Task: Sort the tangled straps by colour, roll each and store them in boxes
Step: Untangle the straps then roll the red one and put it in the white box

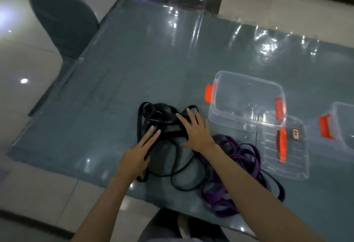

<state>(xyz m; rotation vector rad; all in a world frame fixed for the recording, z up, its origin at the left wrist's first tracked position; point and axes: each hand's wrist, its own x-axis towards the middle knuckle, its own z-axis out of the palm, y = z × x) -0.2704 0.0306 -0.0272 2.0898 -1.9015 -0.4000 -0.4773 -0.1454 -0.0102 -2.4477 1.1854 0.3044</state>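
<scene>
A tangle of black straps (153, 115) lies on the table in front of me. My right hand (195, 132) rests flat on its right side with the fingers spread. My left hand (139, 151) lies over its near left part, fingers straight. A heap of purple straps (243, 153) sits just right of the black ones, partly under my right forearm. A clear plastic box (247, 98) with orange latches stands open beyond the purple heap. Its clear lid (287, 147) lies flat beside it.
A second clear box (342, 126) with an orange latch is cut off by the right edge. The table (134, 65) has a glossy grey-green cover. A dark chair (65, 21) stands at its far left corner. Pale floor tiles surround the table.
</scene>
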